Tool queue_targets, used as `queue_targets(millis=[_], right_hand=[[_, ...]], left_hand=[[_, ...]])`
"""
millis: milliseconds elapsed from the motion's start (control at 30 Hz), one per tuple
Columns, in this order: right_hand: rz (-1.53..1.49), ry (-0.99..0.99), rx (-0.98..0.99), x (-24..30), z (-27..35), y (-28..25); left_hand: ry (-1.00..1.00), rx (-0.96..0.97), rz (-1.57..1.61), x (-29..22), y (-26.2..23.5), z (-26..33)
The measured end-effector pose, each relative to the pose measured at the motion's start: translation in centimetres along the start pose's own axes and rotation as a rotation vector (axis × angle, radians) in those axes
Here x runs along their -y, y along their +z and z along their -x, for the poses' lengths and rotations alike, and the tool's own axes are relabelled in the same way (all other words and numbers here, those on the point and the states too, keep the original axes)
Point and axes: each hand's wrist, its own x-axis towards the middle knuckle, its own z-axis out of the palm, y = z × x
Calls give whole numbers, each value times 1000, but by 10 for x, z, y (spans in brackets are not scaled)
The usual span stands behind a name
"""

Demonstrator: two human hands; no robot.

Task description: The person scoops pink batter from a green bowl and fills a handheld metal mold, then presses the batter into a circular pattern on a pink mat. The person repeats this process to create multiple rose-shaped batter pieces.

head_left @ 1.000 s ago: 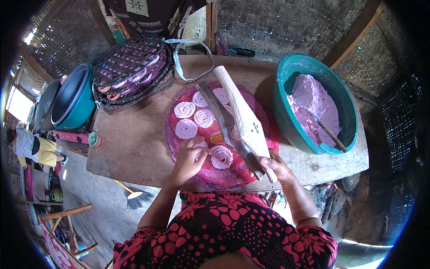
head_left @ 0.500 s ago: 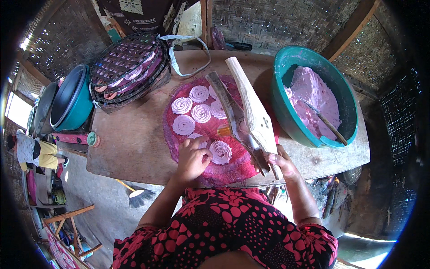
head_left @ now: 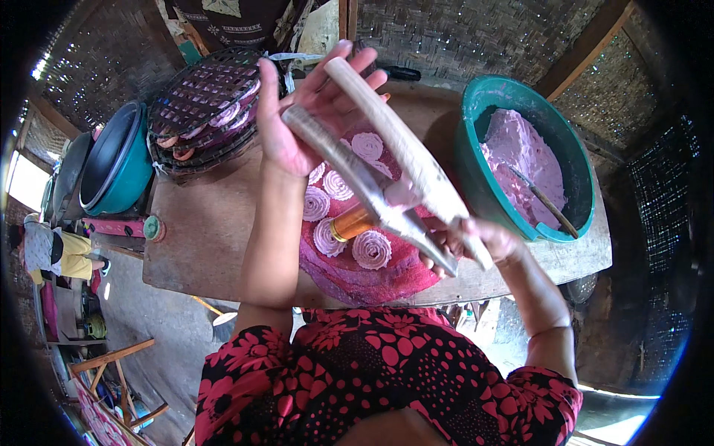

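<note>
A wooden hand press (head_left: 398, 137) with two long bars and a brass-coloured tube (head_left: 352, 222) is held over the table, tilted. My right hand (head_left: 494, 241) grips the near ends of its bars. My left hand (head_left: 288, 145) is open at the far ends, palm turned up and fingers spread, close to the darker bar; whether it touches is unclear. Under the press lies a round red mat (head_left: 349, 282) with several pale pink ridged dough swirls (head_left: 372, 250) on it. The press hides some of them. Pink dough also shows between the bars.
A large teal basin (head_left: 470, 186) of pink dough (head_left: 528, 160) with a wooden-handled utensil (head_left: 555, 210) stands at the right. Stacked woven trays (head_left: 201, 97) sit at the back left, beside a teal tub (head_left: 123, 193). Farther left, a person (head_left: 48, 249) is in the background.
My left hand has risen from beside the swirls to the far ends of the bars and opened. The press has shifted left and tipped, showing more of its tube.
</note>
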Motion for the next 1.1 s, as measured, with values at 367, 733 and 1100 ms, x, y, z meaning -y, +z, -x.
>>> queue_targets(millis=[367,733,1100], right_hand=[[239,333,-338,21,-74,-21],[437,389,-332,51,-68,-5],[447,299,-411,49,-61,3]], left_hand=[[321,-126,255,45,-179,28],[359,-150,247,33,-161,21],[315,-169,152,20,-137,9]])
